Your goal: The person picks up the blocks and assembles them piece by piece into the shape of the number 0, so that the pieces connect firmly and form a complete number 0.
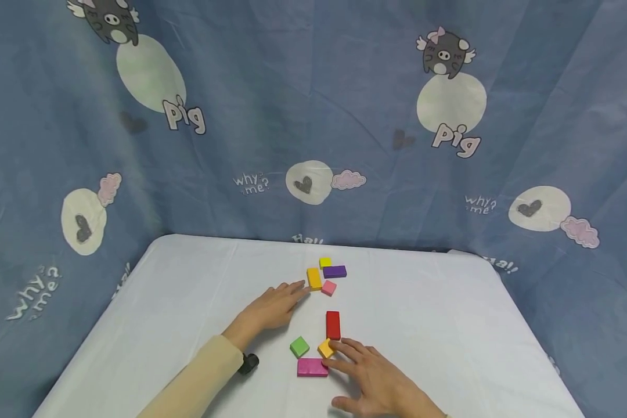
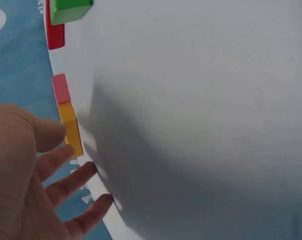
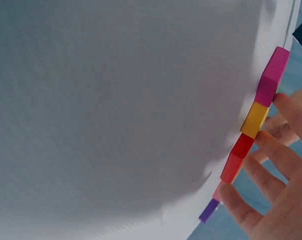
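Note:
My left hand [image 1: 273, 307] reaches over the table with its fingers extended, fingertips right at the long orange block [image 1: 314, 279]. Beside that block lie a small pink block [image 1: 328, 288], a purple block [image 1: 335, 271] and a small yellow block [image 1: 325, 263]. My right hand [image 1: 374, 377] is spread nearer the front, its fingertips close by a small yellow-orange block [image 1: 325, 349] and the right end of a magenta block [image 1: 311, 367]. A red block [image 1: 332, 325] lies just beyond those fingers, and a green block [image 1: 299, 347] sits to their left. Neither hand grips anything.
The blocks lie on a white-covered table [image 1: 423, 307]. A blue curtain [image 1: 313, 116] with printed pigs and words hangs behind and beside it. Under my left sleeve [image 1: 198, 377] a black wrist device [image 1: 248, 363] shows.

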{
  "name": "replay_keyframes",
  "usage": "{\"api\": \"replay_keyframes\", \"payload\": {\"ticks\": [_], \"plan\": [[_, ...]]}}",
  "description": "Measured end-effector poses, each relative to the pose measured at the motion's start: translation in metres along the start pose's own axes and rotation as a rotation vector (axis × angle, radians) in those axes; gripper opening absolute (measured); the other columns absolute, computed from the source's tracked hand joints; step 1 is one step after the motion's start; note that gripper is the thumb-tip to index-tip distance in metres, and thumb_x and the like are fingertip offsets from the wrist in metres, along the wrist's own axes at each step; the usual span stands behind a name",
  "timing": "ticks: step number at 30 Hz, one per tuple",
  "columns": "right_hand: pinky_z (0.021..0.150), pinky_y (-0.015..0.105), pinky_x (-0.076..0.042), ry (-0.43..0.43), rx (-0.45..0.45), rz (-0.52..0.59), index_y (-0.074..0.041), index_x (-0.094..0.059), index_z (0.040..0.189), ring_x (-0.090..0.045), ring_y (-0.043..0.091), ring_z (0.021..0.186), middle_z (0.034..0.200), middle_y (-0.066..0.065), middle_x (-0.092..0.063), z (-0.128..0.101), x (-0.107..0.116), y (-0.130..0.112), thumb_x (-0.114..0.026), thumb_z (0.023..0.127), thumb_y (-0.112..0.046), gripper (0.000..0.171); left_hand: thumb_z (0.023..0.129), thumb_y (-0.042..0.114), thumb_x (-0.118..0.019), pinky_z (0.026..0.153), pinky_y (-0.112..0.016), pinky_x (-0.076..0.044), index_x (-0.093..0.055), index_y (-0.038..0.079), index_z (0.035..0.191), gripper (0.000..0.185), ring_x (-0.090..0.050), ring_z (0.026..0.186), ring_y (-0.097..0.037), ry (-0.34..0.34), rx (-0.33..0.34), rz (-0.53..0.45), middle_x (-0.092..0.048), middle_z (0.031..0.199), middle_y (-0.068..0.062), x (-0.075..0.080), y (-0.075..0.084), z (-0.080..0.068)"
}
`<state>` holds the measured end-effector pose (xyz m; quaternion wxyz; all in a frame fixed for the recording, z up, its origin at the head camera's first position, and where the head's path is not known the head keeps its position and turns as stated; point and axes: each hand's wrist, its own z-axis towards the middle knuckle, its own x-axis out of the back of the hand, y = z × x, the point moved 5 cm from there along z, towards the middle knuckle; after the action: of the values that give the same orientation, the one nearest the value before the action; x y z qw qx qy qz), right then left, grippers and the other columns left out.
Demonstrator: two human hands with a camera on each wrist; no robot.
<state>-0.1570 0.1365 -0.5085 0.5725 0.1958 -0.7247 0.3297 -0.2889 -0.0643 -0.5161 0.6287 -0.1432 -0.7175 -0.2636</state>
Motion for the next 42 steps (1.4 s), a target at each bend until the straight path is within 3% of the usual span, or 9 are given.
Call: {"api": "replay_keyframes", "payload": {"ticks": [10, 17, 24, 29, 37, 42], "plan": [[0.097, 0.058, -0.043, 0.014, 0.022, -0.005, -0.034, -0.044, 0.147, -0.034, 0.025, 0.137, 0.155, -0.002, -0.034, -0.002, 0.0, 0.0, -0.044, 0.09, -0.07, 0.068, 0.1, 0.017, -0.053, 0.103, -0.057, -0.038, -0.037, 0.024, 0.152, 0.055, -0.046, 0.13, -0.03, -0.006, -0.03, 0.023, -0.036, 0.155, -0.002, 0.004, 0.007, 0.006], [0.095, 0.065, -0.041, -0.028, -0.027, 0.057, -0.039, -0.041, 0.148, -0.034, 0.026, 0.138, 0.156, -0.005, -0.033, -0.003, -0.003, 0.002, -0.046, 0.088, -0.071, 0.068, 0.095, 0.014, -0.058, 0.101, -0.054, -0.042, -0.036, 0.022, 0.153, 0.062, -0.05, 0.124, -0.028, 0.001, -0.054, 0.079, -0.033, 0.156, 0.001, 0.003, 0.008, 0.008], [0.096, 0.061, -0.042, -0.001, -0.001, 0.023, -0.037, -0.043, 0.147, -0.034, 0.026, 0.138, 0.155, -0.004, -0.034, -0.002, -0.003, 0.001, -0.045, 0.088, -0.071, 0.069, 0.094, 0.012, -0.059, 0.098, -0.051, -0.045, -0.038, 0.019, 0.152, 0.062, -0.051, 0.118, -0.024, 0.016, -0.093, 0.092, -0.033, 0.156, 0.003, 0.003, 0.01, 0.007], [0.094, 0.067, -0.04, -0.021, -0.026, 0.053, -0.039, -0.041, 0.148, -0.034, 0.027, 0.137, 0.156, -0.006, -0.032, -0.003, -0.003, 0.002, -0.046, 0.087, -0.072, 0.069, 0.094, 0.013, -0.059, 0.099, -0.051, -0.044, -0.039, 0.02, 0.151, 0.061, -0.05, 0.118, -0.022, 0.001, -0.088, 0.099, -0.033, 0.157, 0.004, 0.002, 0.01, 0.007], [0.096, 0.066, -0.039, -0.026, -0.025, 0.081, -0.038, -0.041, 0.148, -0.034, 0.026, 0.138, 0.155, -0.006, -0.033, -0.003, -0.003, -0.001, -0.048, 0.088, -0.07, 0.068, 0.096, 0.014, -0.057, 0.1, -0.052, -0.043, -0.038, 0.02, 0.152, 0.06, -0.05, 0.119, -0.024, -0.014, -0.071, 0.082, -0.033, 0.157, 0.002, 0.001, 0.01, 0.006], [0.097, 0.063, -0.04, -0.01, 0.0, 0.031, -0.037, -0.041, 0.148, -0.033, 0.026, 0.138, 0.156, -0.005, -0.032, -0.002, 0.0, 0.001, -0.047, 0.089, -0.07, 0.068, 0.098, 0.017, -0.054, 0.1, -0.047, -0.044, -0.041, 0.018, 0.15, 0.053, -0.048, 0.121, -0.022, -0.01, -0.07, 0.114, -0.036, 0.155, 0.002, 0.003, 0.01, 0.009]]}}
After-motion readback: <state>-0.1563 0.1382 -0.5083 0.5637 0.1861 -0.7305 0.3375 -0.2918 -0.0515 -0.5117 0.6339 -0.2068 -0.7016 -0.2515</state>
